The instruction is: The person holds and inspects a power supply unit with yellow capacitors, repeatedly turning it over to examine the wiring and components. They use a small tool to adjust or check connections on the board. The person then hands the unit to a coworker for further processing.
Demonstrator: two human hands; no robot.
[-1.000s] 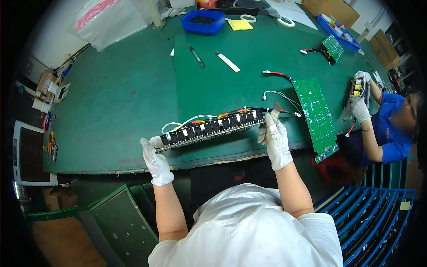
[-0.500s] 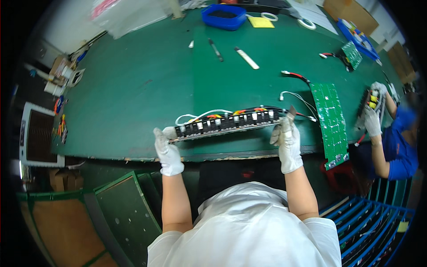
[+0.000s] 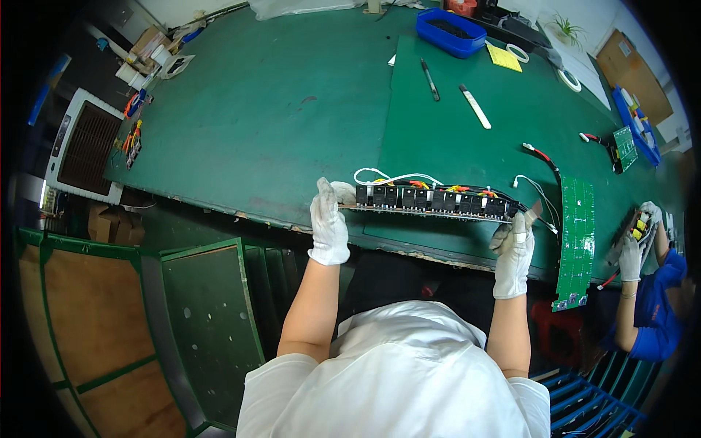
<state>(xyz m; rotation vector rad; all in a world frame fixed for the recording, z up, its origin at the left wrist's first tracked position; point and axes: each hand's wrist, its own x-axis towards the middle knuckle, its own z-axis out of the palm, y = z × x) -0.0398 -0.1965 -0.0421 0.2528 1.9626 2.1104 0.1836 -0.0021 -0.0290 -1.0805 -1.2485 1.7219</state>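
A long circuit board (image 3: pixel 431 213) is held nearly edge-on above the table's near edge, lined with a row of black components and topped by red, yellow and white wires. My gloved left hand (image 3: pixel 328 228) grips its left end. Closed on the right end is my gloved right hand (image 3: pixel 514 255); a flat greyish-brown pointed piece (image 3: pixel 537 210) sticks up beside its fingers, and its kind is unclear. Just right of that hand lies a green circuit board (image 3: pixel 577 237), its lower end overhanging the table edge, with red, black and white leads at its upper left.
Farther back on the green table (image 3: pixel 255 124) are a pen (image 3: pixel 430 79), a white-handled strip tool (image 3: pixel 475 106), a blue tray (image 3: pixel 450 36) and yellow notes (image 3: pixel 504 58). At right, a co-worker in blue (image 3: pixel 653 314) handles another board. A green cabinet (image 3: pixel 212 314) stands below left.
The view has swung, so the table's contents sit farther right in the picture. The held board has tipped, showing more of the black components' faces. Both hands keep their grip on its ends.
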